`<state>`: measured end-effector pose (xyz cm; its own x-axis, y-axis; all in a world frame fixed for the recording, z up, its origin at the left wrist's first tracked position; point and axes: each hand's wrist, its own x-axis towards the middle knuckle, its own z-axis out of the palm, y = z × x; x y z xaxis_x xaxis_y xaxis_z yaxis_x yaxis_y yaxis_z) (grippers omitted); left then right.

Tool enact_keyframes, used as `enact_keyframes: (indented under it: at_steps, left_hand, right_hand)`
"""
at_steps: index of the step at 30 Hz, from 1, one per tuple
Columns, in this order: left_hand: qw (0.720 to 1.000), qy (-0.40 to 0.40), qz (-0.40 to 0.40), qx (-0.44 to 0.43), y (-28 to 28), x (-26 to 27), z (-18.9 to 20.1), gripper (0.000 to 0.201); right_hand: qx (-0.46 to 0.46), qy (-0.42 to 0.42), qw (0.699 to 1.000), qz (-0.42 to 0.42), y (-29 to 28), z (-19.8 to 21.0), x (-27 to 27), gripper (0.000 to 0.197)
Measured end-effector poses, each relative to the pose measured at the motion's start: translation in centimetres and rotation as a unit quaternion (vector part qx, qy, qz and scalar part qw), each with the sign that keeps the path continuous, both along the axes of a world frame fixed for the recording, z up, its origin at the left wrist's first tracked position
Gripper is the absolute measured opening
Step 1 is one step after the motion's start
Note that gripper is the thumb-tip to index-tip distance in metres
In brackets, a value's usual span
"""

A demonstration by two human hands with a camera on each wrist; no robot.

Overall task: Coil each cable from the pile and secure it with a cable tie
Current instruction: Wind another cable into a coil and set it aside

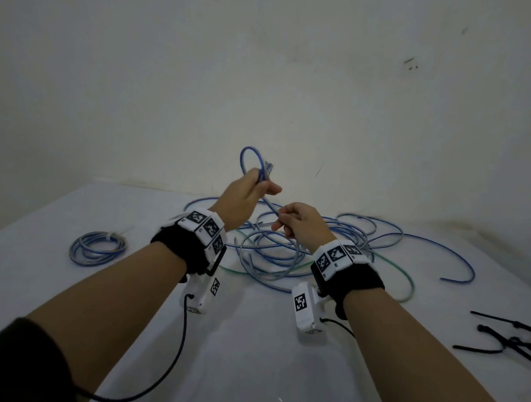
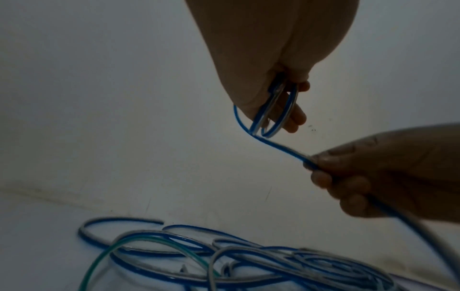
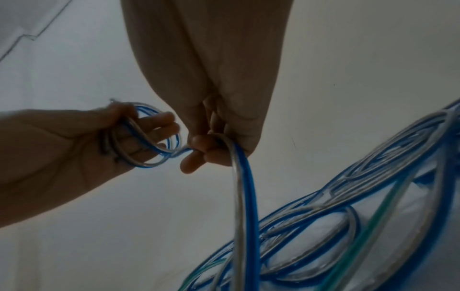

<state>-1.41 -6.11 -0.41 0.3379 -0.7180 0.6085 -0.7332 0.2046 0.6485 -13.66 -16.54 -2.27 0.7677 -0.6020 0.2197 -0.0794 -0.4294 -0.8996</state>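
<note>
My left hand [image 1: 252,184] is raised above the pile and grips a small coil of blue-and-clear cable [image 1: 250,161], its loops [image 2: 270,116] pressed between thumb and fingers. The same cable [image 2: 278,147] runs down to my right hand [image 1: 291,222], which pinches it in curled fingers [image 3: 199,155] just below and right of the left hand. From there the cable [image 3: 245,196] drops into the tangled pile [image 1: 301,249] of blue and clear cables, with one green cable [image 1: 393,267] among them, on the white table [image 1: 248,355].
One finished coil [image 1: 98,248], tied, lies on the table at the left. Several black cable ties [image 1: 510,337] lie at the right edge. A wall [image 1: 265,76] stands close behind the pile. Black wrist-camera leads hang under both forearms.
</note>
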Motion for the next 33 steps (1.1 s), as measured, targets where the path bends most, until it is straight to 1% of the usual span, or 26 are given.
enact_keyframes:
  at_steps: [2, 6, 9, 11, 12, 13, 15, 17, 18, 19, 20, 21, 23, 25, 26, 27, 28, 29, 30, 32, 33]
  left_hand:
    - [0.997, -0.058, 0.014, 0.045, -0.1, 0.1, -0.4, 0.014]
    - [0.98, -0.142, 0.041, 0.136, -0.3, 0.6, -0.7, 0.018]
    - [0.969, -0.163, 0.055, 0.177, -0.2, 1.1, -0.9, 0.015]
    - [0.961, -0.183, 0.084, 0.19, -0.1, 1.1, -0.9, 0.018]
    - [0.96, -0.179, 0.094, 0.195, -0.1, 1.1, -0.9, 0.02]
    - [0.962, -0.159, 0.094, 0.199, 0.0, 1.1, -1.0, 0.022]
    - [0.971, -0.093, 0.075, 0.207, 0.1, 0.9, -1.0, 0.03]
    - [0.977, -0.01, 0.03, 0.209, 0.1, 0.6, -1.1, 0.036]
    - [0.978, 0.039, -0.001, 0.207, 0.1, 0.5, -1.1, 0.038]
    - [0.973, 0.09, -0.033, 0.208, 0.1, 0.3, -1.1, 0.039]
    - [0.966, 0.131, -0.064, 0.212, 0.2, 0.1, -1.0, 0.038]
    - [0.96, 0.153, -0.09, 0.216, 0.3, -0.2, -0.9, 0.037]
    - [0.955, 0.167, -0.123, 0.214, 0.4, -0.6, -0.8, 0.035]
    - [0.956, 0.177, -0.122, 0.198, 0.4, -0.7, -0.6, 0.033]
    - [0.957, 0.185, -0.116, 0.19, 0.4, -0.7, -0.5, 0.033]
    - [0.957, 0.195, -0.112, 0.185, 0.3, -0.6, -0.4, 0.033]
    - [0.955, 0.208, -0.112, 0.181, 0.3, -0.5, -0.3, 0.033]
    - [0.951, 0.225, -0.117, 0.176, 0.3, -0.4, -0.2, 0.034]
    - [0.946, 0.246, -0.126, 0.168, 0.4, -0.4, -0.2, 0.035]
    - [0.937, 0.286, -0.135, 0.149, 0.6, -0.4, 0.1, 0.037]
    - [0.935, 0.3, -0.129, 0.139, 0.7, -0.5, 0.3, 0.038]
  right_hand:
    - [-0.004, 0.003, 1.0, 0.014, 0.2, 0.3, 0.0, 0.009]
    - [0.029, 0.009, 0.998, 0.055, 0.3, 0.6, -0.6, 0.016]
    - [0.126, -0.019, 0.987, 0.094, 0.6, 0.8, -1.0, 0.019]
    - [0.194, -0.037, 0.973, 0.121, 0.6, 1.2, -1.2, 0.017]
    - [0.224, -0.042, 0.964, 0.136, 0.6, 1.4, -1.4, 0.017]
    - [0.255, -0.049, 0.954, 0.149, 0.4, 1.5, -1.5, 0.021]
    - [0.33, -0.075, 0.925, 0.17, 0.1, 1.5, -1.7, 0.032]
    - [0.395, -0.114, 0.893, 0.182, 0.0, 1.4, -1.9, 0.04]
    - [0.412, -0.129, 0.884, 0.181, 0.0, 1.4, -1.9, 0.039]
    - [0.417, -0.142, 0.881, 0.173, 0.0, 1.4, -1.8, 0.035]
    - [0.413, -0.154, 0.884, 0.156, 0.1, 1.4, -1.7, 0.03]
    - [0.399, -0.163, 0.892, 0.134, 0.2, 1.3, -1.5, 0.026]
    - [0.362, -0.171, 0.912, 0.089, 0.2, 1.0, -1.2, 0.02]
    - [0.324, -0.163, 0.931, 0.04, 0.0, 0.5, -0.9, 0.018]
    - [0.282, -0.15, 0.947, 0.01, -0.1, 0.4, -0.8, 0.018]
    - [0.221, -0.136, 0.965, -0.031, -0.2, 0.2, -0.7, 0.017]
    - [0.151, -0.125, 0.978, -0.071, -0.3, 0.2, -0.6, 0.015]
    - [0.082, -0.115, 0.985, -0.102, -0.6, 0.1, -0.6, 0.013]
    - [0.025, -0.099, 0.988, -0.114, -1.0, 0.0, -0.5, 0.014]
    - [-0.071, -0.036, 0.993, -0.082, -1.5, -0.4, -0.6, 0.032]
    - [-0.105, -0.007, 0.992, -0.064, -1.6, -0.7, -0.5, 0.036]
